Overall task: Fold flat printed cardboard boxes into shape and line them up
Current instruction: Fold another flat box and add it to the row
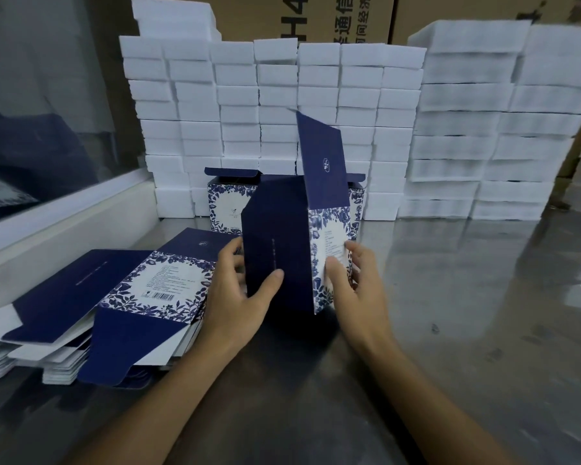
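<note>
- Box (275, 250) half-formed, upright on the steel worktop (467, 297), top flap standing up.
- Left hand (239, 293) clamped on its navy side, thumb across the front.
- Right hand (353, 280) gripping the floral panel edge.
- Stack of flat boxes (121, 307) lying at left, just beside the left hand.
- Folded boxes (230, 203) lined up behind, against white foam blocks (282, 95).

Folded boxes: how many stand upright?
3: box in hands; left rear box by the foam blocks; right rear box, mostly hidden. More may hide behind.
</note>
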